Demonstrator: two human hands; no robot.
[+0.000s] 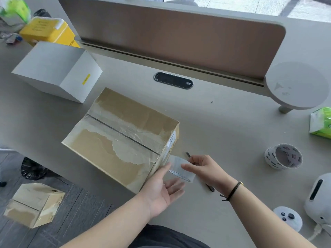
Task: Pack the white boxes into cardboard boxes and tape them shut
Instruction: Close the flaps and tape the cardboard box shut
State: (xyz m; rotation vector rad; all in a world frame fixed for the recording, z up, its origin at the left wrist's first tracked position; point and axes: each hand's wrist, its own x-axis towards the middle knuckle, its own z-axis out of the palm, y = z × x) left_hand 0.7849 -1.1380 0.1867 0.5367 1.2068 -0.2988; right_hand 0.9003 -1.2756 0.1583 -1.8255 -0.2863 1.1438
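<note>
A closed cardboard box [121, 138] is seen near the middle of the grey table [223, 126], turned at an angle, its top flaps meeting along a dark seam under wrinkled clear tape and torn paper patches. A strip of tape [180, 170] is stuck to the box's near right corner and is stretched out to the right from there. The left hand [162, 189] is laid against the box's near right side with its fingers straight and spread, the fingertips touching the strip where it leaves the corner. The free end of the strip is pinched by the right hand [204, 169] between thumb and curled fingers; a thin dark tool [188, 154], seemingly a cutter, is also held in that hand, its tip showing above the knuckles and its other end below the wrist. A dark cord bracelet [232, 190] is worn on the right wrist. A roll of tape [283, 156] lies on the table well to the right of the box. A white box [57, 70] is tilted on the table behind and to the left. A second taped cardboard box [34, 204] stands on the dark floor at the lower left. A yellow container [48, 31] is at the far left, a green tissue pack [321, 123] at the right edge, and a white controller [287, 219] at the lower right.
</note>
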